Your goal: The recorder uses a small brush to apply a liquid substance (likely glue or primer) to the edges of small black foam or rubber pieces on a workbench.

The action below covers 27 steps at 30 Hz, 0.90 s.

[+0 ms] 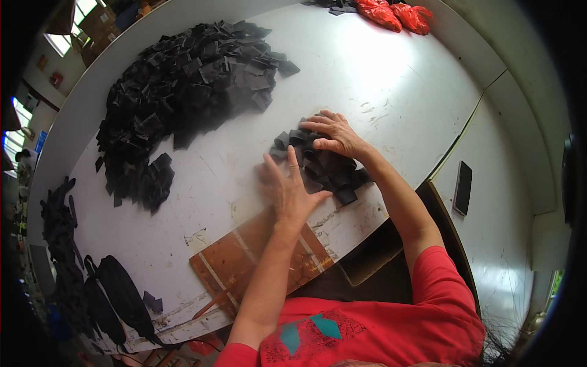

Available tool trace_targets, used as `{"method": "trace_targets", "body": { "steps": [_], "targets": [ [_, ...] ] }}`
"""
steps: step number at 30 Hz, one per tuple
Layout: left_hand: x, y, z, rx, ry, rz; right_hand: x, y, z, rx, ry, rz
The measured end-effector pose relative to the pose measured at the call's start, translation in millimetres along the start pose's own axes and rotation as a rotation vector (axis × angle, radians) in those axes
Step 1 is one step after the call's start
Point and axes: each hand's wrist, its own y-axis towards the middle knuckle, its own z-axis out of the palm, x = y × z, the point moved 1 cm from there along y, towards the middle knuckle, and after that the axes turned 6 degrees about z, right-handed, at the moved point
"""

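Note:
A small heap of black rolled or folded pieces [330,168] lies on the white table in front of me. My left hand [290,189] rests at the heap's near left side, its fingers spread and partly blurred. Over the far side of the heap is my right hand [337,136], fingers apart and bent over the pieces, touching them. Neither hand visibly grips a single piece. Whether the pieces are cloth or another sheet material I cannot tell.
A large mound of flat black pieces [189,82] covers the far left. Below my left forearm lies a brown board [235,254] with pale stripes. Black strips and a black pouch [125,293] sit at the left edge. Red plastic bags [391,15] are at the back; a phone [463,188] is right.

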Motion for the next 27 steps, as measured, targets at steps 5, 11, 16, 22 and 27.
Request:
{"method": "trace_targets", "body": {
  "steps": [5, 11, 16, 22, 27],
  "targets": [
    [-5, 5, 12, 0.048, 0.035, 0.253, 2, -38, 1, 0.057, 0.136, -0.041],
    [-21, -3, 33, -0.024, -0.095, 0.466, 8, -97, 7, -0.189, -0.021, -0.004],
    [-55, -37, 58, -0.1, -0.215, 0.558, 8, -158, 11, -0.342, -0.028, 0.026],
    [-85, -77, 80, -0.156, -0.263, 0.677, 11, -219, 25, -0.587, -0.046, 0.042],
    [-100, -109, 90, -0.114, -0.187, 0.915, 14, -270, 59, -0.845, -0.063, 0.089]
  ]
}}
